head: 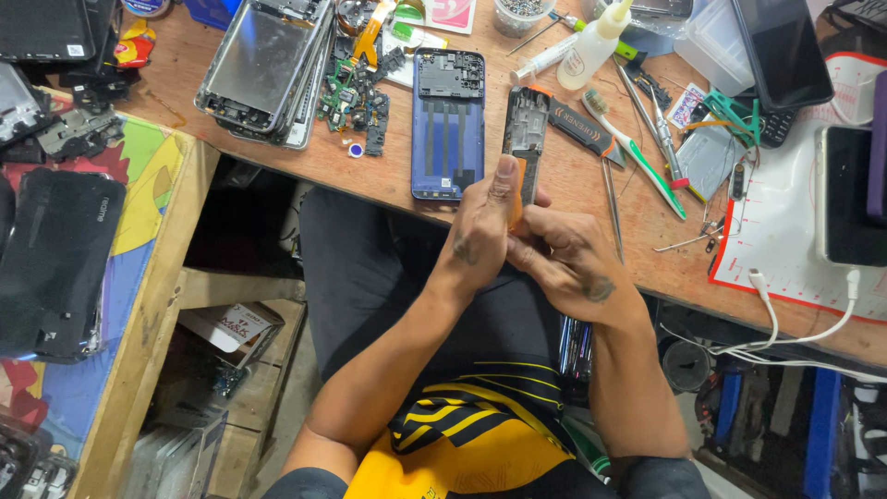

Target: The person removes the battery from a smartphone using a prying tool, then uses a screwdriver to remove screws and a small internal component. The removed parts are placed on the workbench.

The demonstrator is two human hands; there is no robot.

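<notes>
Hands on a phone frame.
Both my left hand [480,231] and right hand [565,261] grip the frame [524,139], just right of the blue cover [447,125] on the bench [388,176].

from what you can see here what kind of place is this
Most likely a phone repair bench. A blue phone back shell lies opened on the wooden worktop, loose circuit boards sit beside stacked phone frames, and tweezers and a glue bottle lie nearby.
</notes>
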